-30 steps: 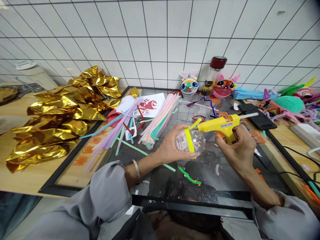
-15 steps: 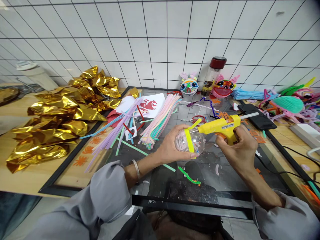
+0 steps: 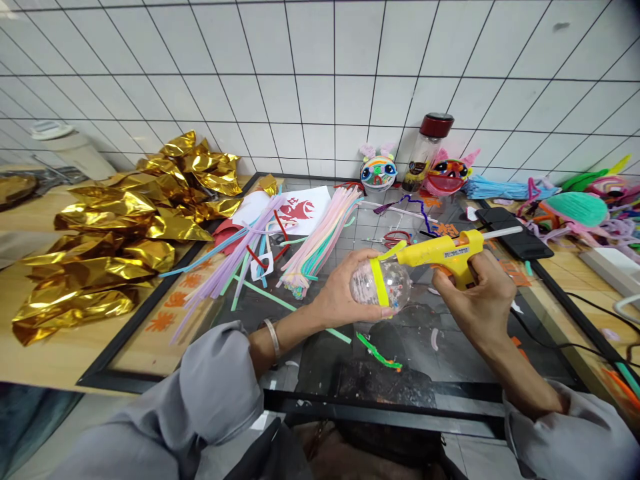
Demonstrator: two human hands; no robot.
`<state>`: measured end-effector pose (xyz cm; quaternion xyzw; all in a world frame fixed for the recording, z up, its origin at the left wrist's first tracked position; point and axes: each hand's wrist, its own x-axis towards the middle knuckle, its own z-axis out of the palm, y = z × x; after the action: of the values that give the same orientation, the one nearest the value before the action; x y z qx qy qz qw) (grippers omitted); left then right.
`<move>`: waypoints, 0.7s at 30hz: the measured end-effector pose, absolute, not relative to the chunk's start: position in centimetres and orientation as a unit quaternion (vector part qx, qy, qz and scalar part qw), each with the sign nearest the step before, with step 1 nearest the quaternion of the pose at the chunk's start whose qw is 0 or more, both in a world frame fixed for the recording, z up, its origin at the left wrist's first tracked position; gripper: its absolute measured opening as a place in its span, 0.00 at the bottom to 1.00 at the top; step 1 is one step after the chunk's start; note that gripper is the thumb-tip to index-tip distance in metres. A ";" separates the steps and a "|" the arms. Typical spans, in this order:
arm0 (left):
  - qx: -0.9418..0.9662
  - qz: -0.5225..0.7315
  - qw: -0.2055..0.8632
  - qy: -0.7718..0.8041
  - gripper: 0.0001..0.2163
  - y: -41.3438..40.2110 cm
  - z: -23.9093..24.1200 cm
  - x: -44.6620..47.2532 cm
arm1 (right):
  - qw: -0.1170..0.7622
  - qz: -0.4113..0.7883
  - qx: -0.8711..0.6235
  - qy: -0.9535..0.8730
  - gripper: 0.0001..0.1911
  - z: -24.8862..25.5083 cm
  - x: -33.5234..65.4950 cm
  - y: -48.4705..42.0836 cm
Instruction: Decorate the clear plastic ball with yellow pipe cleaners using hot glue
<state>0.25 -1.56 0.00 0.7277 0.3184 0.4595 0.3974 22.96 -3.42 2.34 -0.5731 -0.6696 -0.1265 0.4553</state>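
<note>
Yellow glue gun [image 3: 440, 252], clamped in the right grip [image 3: 481, 288], points to nine o'clock; left grip [image 3: 343, 288] clasps a clear ball [image 3: 397, 283].

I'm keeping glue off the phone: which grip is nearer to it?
Right: the right grip, holding the glue gun, is front-left of the phone; the left grip, holding the ball, is farther left.

We see bright, even indoor light across the white tiled wall [image 3: 310, 97], with glints on the gold foil [image 3: 165, 223] and clear ball [image 3: 399, 287] and reflections in the glossy surface [image 3: 320, 363]. Wide-angle distortion slants tile lines outward; the upper right corner darkens.
</note>
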 end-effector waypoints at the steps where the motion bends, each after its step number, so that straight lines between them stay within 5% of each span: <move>1: 0.727 0.460 0.399 0.316 0.36 -1.6 -0.1 0.3 | 0.454 -0.127 -0.575 -0.669 0.17 2.3 22.9 -3.4; 21: 0.728 0.464 0.392 0.317 0.37 -1.5 -0.4 0.2 | 0.459 -0.130 -0.568 -0.670 0.17 2.3 23.1 -3.4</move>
<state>0.22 -1.50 -0.44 0.7283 0.3172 0.4644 0.3915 23.05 -3.41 2.28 -0.5682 -0.6702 -0.1298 0.4595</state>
